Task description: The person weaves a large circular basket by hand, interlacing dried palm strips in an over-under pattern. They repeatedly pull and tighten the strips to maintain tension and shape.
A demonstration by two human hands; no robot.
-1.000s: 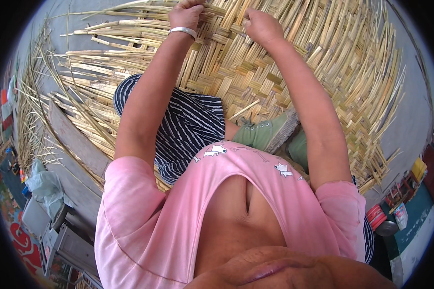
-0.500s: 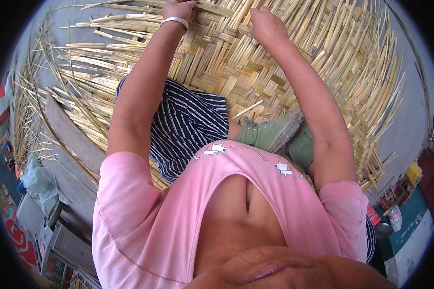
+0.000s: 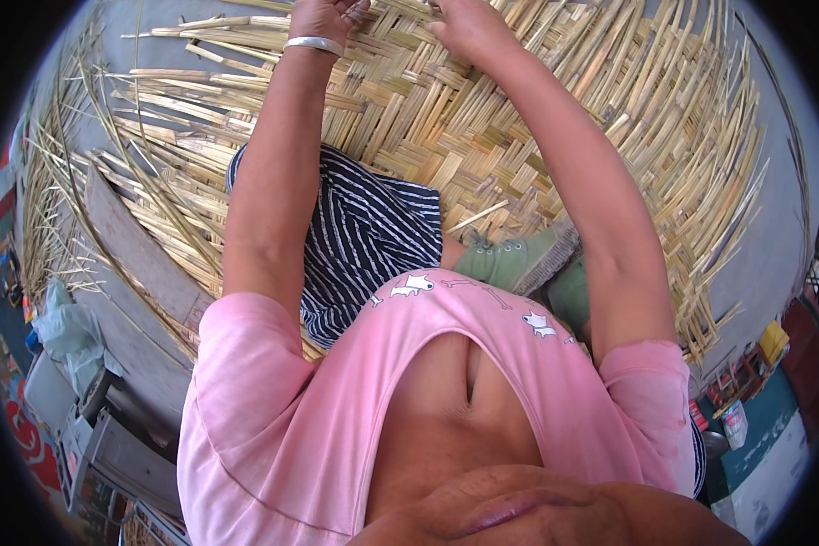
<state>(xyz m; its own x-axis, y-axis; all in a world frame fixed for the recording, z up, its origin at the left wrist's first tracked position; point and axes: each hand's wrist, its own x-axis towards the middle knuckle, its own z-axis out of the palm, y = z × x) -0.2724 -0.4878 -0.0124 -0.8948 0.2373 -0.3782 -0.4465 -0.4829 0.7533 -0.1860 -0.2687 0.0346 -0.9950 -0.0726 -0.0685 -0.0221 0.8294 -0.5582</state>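
A large mat of flat split-reed strips (image 3: 455,150) spreads on the floor, woven in a crisscross in its middle. My left hand (image 3: 326,20), with a silver bangle on the wrist, is over the far part of the mat. Its fingers curl, partly cut off by the top edge, and what they hold cannot be made out. Right of it, my right hand (image 3: 469,29) has its fingers closed at the end of a pale reed strip (image 3: 408,7) that runs between the hands. Long loose strip ends fan out at the mat's left and right.
My leg in dark striped cloth (image 3: 373,227) and a green canvas shoe (image 3: 505,257) rest on the mat. A plank (image 3: 141,241) lies across the strips on the left. A plastic bag (image 3: 68,332) and grey chair (image 3: 132,460) stand lower left; a small rack (image 3: 746,378) is lower right.
My right hand has moved left and farther away, closer to my left hand, and now meets the strip. My left hand has shifted slightly left and its fingers look a little looser.
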